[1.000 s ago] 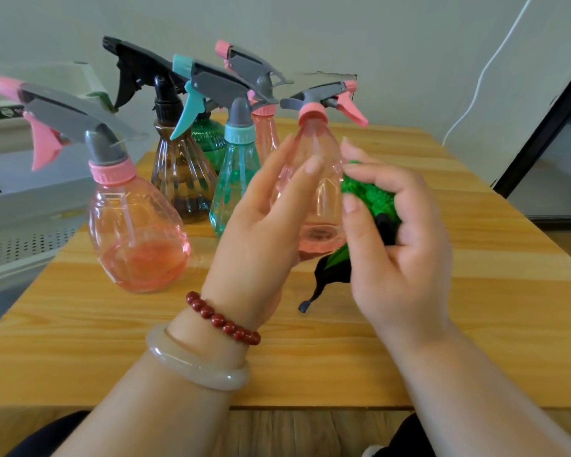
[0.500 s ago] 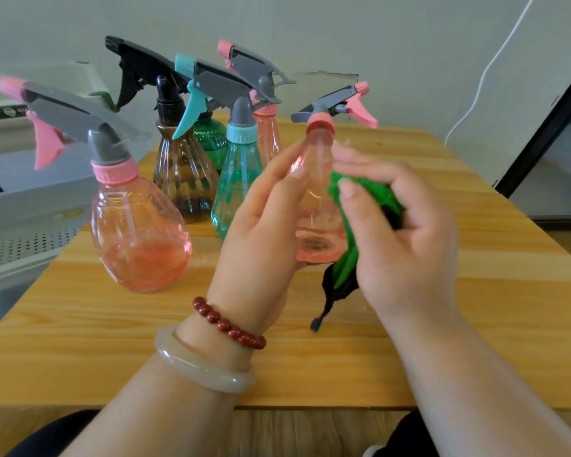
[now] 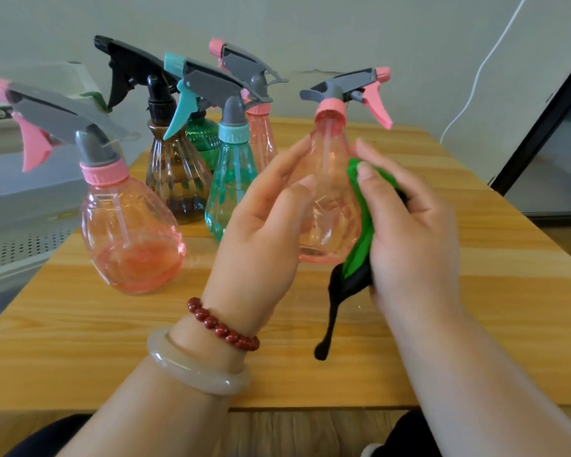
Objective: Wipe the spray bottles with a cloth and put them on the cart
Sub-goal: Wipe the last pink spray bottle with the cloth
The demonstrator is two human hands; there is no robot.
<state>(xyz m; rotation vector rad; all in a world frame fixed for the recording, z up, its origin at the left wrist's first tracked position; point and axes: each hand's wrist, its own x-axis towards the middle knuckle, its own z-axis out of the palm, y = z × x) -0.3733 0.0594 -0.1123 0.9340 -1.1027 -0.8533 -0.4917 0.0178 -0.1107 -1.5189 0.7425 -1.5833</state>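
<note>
Head view shows you holding the small pink spray bottle just above the wooden table. Your left hand is wrapped round its left flank, thumb and fingers curled on the plastic. Your right hand clasps the green cloth and presses it to the bottle's right flank; the cloth's dark tail hangs below the bottle's base.

Since a second ago the cloth has slid from the bottle's shoulder down toward its base, and the bottle has drifted slightly right. That reads as a wiping stroke under way, so this bottle is mid-clean and not yet due for the cart.

Left of the held bottle, five more wait on the table:
- the large pink bottle
- the brown bottle
- the teal bottle
- the green bottle
- the rear pink bottle

Far left of it, the white perforated shelf is probably the cart.
</note>
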